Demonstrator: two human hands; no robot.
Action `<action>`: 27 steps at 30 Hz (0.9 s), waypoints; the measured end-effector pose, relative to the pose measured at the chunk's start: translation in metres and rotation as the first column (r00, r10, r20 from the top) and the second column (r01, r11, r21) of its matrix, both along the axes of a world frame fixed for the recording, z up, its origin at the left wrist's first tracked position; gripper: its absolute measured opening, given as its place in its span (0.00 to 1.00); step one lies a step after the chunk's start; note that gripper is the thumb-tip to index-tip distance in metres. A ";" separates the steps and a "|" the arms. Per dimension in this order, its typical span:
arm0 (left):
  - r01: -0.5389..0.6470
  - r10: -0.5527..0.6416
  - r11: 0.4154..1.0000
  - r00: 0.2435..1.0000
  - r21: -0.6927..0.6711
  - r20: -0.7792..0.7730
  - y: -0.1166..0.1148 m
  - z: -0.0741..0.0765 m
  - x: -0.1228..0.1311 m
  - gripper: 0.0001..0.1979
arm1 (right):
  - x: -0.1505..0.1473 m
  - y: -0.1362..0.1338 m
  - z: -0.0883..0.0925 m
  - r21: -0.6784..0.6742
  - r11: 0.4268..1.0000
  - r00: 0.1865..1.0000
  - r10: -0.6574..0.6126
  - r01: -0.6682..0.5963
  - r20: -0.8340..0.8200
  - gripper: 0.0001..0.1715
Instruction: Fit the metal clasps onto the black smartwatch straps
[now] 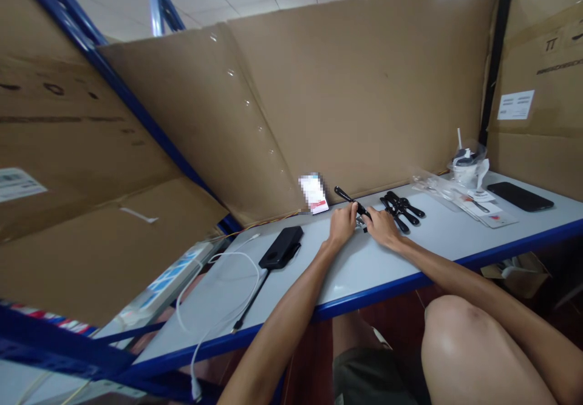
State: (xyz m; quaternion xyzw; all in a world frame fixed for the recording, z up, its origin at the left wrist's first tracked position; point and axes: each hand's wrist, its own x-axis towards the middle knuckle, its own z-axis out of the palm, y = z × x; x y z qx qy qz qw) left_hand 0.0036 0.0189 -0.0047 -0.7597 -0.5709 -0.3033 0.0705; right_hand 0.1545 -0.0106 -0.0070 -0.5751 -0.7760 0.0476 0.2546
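My left hand [343,224] and my right hand [381,226] are close together over the table, both closed on a slim, glossy black-handled tool [345,195]. Its rounded black end points up and to the left, past my left fingers. A bit of shiny metal shows below the fingers, but its shape is too small to make out. Just right of my right hand lies a loose pile of similar black-handled tools [404,209].
Behind the hands a lit phone [314,193] leans against the cardboard wall [364,89]. Left lie a black power bank [281,247] and white cables [255,265]. Plastic packets [478,207], a lidded cup [466,168] and a black phone [520,196] lie on the right.
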 end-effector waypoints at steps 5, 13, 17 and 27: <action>0.036 -0.052 0.995 0.982 0.089 0.183 -0.002 0.001 0.005 0.15 | 0.001 -0.002 0.000 0.021 0.999 1.000 -0.026 0.026 0.000 0.22; 0.049 -0.049 0.999 0.997 -0.006 -0.061 -0.007 0.002 0.007 0.14 | 0.001 0.003 0.000 -0.011 0.996 0.996 -0.088 0.087 -0.018 0.22; -0.056 0.056 0.998 0.990 0.001 -0.127 -0.008 0.008 0.005 0.16 | 0.000 0.004 -0.001 -0.038 0.997 0.998 -0.065 0.066 0.015 0.21; -0.051 0.038 0.997 0.973 -0.051 -0.227 -0.006 0.004 0.006 0.16 | 0.001 0.004 0.000 -0.042 0.997 0.997 -0.072 0.072 -0.009 0.21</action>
